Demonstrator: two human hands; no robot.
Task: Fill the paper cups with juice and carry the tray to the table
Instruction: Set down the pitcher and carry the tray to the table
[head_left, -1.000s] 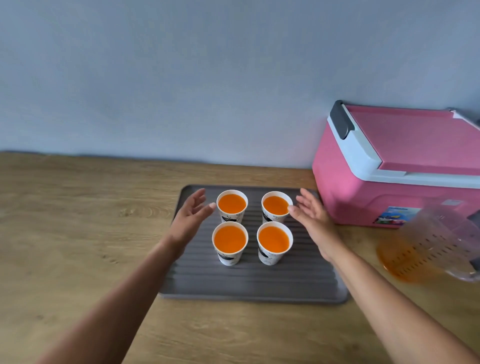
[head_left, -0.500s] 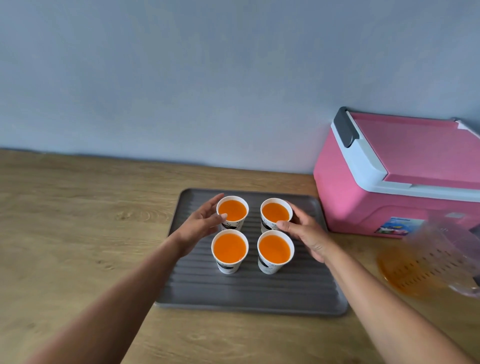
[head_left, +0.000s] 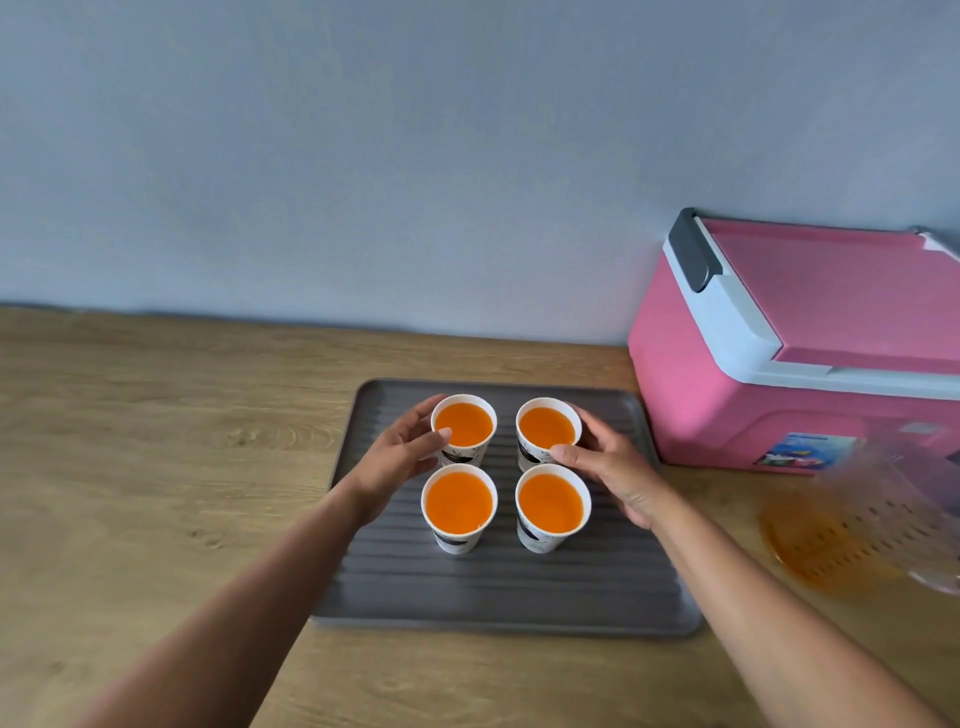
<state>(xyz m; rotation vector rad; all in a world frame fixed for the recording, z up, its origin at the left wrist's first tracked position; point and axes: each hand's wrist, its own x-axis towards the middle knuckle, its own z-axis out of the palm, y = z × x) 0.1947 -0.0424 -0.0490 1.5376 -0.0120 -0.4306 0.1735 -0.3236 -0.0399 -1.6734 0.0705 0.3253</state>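
Observation:
Several white paper cups full of orange juice stand in a square on the ribbed grey tray (head_left: 395, 582). My left hand (head_left: 397, 462) curls round the far left cup (head_left: 464, 428), thumb on its near side. My right hand (head_left: 608, 470) grips the far right cup (head_left: 548, 431) the same way, thumb at the rim. The near left cup (head_left: 458, 506) and near right cup (head_left: 551, 506) stand untouched between my wrists. All cups are upright.
A pink cooler box (head_left: 789, 348) with a white and pink lid stands against the wall to the right of the tray. A clear plastic jug (head_left: 862, 535) with a little orange juice sits at the right edge. Wooden counter (head_left: 156, 441) extends left; a grey wall is behind.
Both hands came in from open beside the far cups and closed round them, one cup each. The cups and tray have stayed in place.

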